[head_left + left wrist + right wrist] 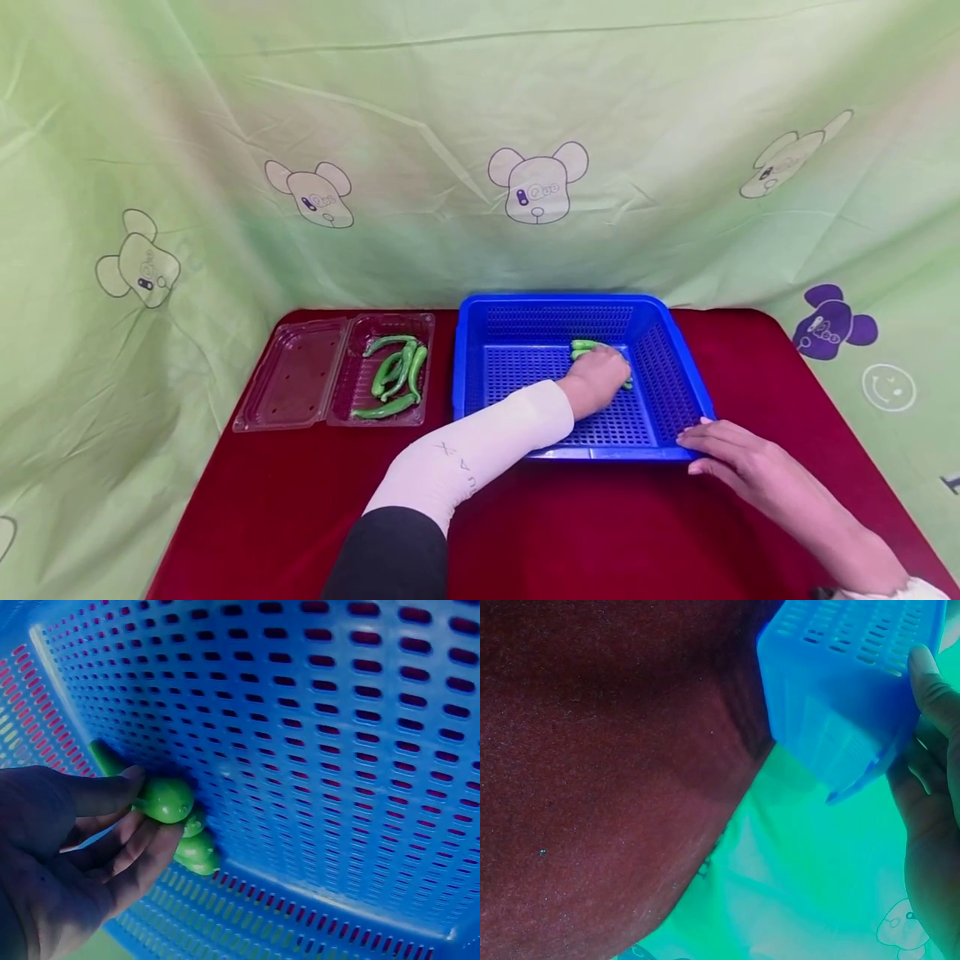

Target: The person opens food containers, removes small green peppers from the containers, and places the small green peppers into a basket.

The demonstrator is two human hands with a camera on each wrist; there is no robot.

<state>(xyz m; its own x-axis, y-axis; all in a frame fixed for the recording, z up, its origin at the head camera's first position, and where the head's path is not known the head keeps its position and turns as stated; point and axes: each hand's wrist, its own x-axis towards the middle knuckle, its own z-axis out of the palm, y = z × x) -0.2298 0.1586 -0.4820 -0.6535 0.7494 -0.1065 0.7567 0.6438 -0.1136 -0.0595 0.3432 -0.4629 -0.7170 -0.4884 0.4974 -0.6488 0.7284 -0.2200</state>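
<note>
Inside the blue plastic basket [555,301], my left hand [597,382] pinches a green chili pepper [166,800] between thumb and fingers, low over the slotted floor. Other green peppers [198,853] lie beside it, touching or close to the fingers; the hand partly hides them in the head view. At the basket's near right corner, my right hand [750,460] holds the rim. Its thumb [928,681] lies against the outer wall, and the fingers reach over the edge. To the left, several green peppers [405,367] lie in a clear plastic clamshell box [343,412].
The clamshell's lid [292,375] lies folded back to the left. Dark red cloth [600,533] covers the table. Green fabric [420,92] printed with bear heads hangs behind and along both sides.
</note>
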